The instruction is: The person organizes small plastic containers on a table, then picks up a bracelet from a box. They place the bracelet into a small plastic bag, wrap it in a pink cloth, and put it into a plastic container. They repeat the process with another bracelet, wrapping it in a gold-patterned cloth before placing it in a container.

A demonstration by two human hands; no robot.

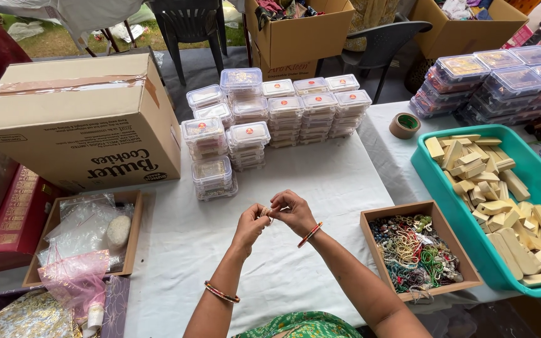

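head view shows stacks of lidded plastic boxes (270, 116) already filled behind a teal tub (430, 172) of wooden pieces and a tray of beads (413, 250). left hand (250, 226) and right hand (292, 211) meet mid-table, fingers pinched on a small pale item (265, 212), apparently unfinished.

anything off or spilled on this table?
Nothing spilled. Only oddity: the large brown cardboard box at far left sits upside down, its printing inverted. The stacked clear plastic containers stand tidy; both hands pinch something tiny.

I wear red-and-gold striped bangles (221, 292) on both my bare forearms and a green patterned garment (298, 327) below.
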